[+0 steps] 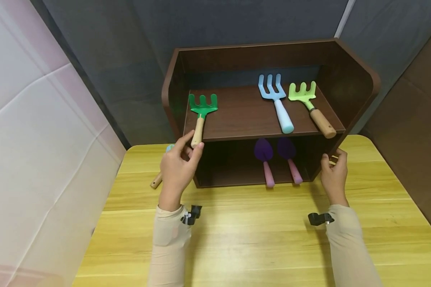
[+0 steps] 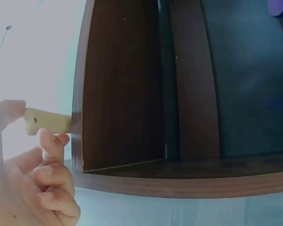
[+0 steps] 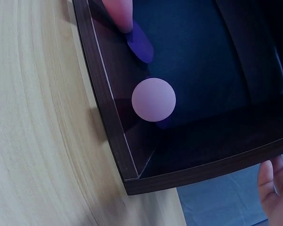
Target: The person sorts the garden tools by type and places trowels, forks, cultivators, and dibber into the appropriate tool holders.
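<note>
Left fingers pinch green fork's handle; right fingers bend beside shelf; head view alone shows tines

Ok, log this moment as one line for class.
left hand: pinches green fork; right hand: at shelf unit, right side; upper shelf: blue fork, lime fork; lower shelf: two purple trowels

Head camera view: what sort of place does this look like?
Possibly an indoor staged work booth: a wood-grain table is flanked by a pale panel on the left, with a dark grey backdrop behind, and a brown shelf holds small garden tools.
</note>
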### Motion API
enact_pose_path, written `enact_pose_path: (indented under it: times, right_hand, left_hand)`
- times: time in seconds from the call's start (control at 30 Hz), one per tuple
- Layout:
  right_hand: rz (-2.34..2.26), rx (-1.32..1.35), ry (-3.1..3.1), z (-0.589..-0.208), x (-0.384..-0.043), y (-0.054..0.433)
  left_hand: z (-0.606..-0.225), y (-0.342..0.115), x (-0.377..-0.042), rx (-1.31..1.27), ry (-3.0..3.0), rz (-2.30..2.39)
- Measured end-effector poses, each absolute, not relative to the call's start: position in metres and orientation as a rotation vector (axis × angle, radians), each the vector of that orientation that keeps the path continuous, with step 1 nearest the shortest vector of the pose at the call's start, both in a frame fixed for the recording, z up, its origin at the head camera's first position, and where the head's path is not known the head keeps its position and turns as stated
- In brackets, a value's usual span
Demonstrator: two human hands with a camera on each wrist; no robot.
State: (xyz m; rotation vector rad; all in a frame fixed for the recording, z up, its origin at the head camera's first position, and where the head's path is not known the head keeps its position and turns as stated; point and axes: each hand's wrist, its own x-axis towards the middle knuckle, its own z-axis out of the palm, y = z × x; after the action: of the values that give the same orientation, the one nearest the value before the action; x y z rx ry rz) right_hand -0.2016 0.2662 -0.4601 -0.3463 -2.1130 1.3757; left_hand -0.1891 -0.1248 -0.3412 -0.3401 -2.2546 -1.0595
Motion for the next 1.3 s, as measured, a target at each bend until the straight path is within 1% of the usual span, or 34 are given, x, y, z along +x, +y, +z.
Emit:
enact_pose_path:
  times: [0.63, 1.0, 1.3]
  right_hand:
    - [1.375, -0.346, -2.115, -0.461, -0.201, 0.265]
    - [1.37, -0.348, -2.12, -0.46, -0.203, 0.266]
    - [1.385, -0.352, -2.126, -0.459, -0.202, 0.265]
  left_hand:
    - [-0.339, -0.115, -0.199, -0.166, -2.234, -1.055]
    - [-0.336, -0.12, -0.197, -0.225, -2.162, -1.1]
    - [-0.335, -0.135, -0.192, -0.253, -2.03, -1.145]
